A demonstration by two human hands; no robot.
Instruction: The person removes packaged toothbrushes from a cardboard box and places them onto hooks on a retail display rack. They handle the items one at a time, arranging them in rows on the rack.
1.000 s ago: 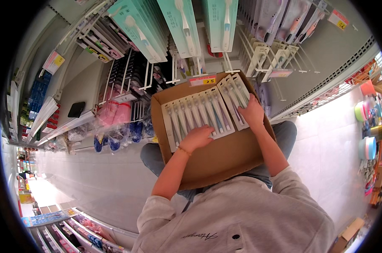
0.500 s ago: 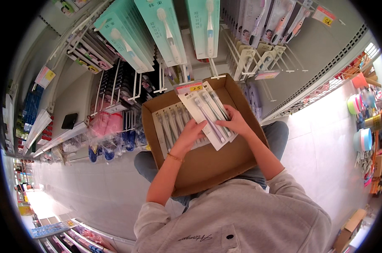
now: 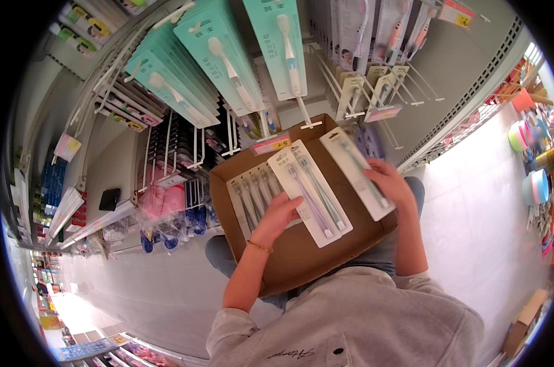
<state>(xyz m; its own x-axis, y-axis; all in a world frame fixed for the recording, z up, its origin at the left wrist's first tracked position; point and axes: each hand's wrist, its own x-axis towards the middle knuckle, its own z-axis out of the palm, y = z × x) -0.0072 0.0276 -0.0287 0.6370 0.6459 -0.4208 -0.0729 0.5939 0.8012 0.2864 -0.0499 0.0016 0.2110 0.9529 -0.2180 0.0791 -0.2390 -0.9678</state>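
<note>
An open cardboard box (image 3: 277, 269) rests across my lap. Several packaged toothbrushes (image 3: 252, 194) lie in a row at its left side. My left hand (image 3: 282, 215) is closed on two overlapping toothbrush packs (image 3: 310, 199), pale cards with a purple and a green brush, tilted above the box. My right hand (image 3: 388, 185) grips one separate toothbrush pack (image 3: 352, 165) at its right edge, over the box's right side. A gap shows bare cardboard between this pack and the left-hand ones.
Teal toothbrush packs (image 3: 219, 61) hang on hooks just beyond the box. Purple packs (image 3: 353, 30) hang to their right. White hook ends (image 3: 311, 124) reach close to the box's far rim. A black phone (image 3: 110, 199) lies on a shelf at left. Coloured tubs (image 3: 535, 186) stand far right.
My right hand has moved right, drawing one toothbrush pack away from the others. My left hand keeps hold of two packs. The view has shifted slightly.
</note>
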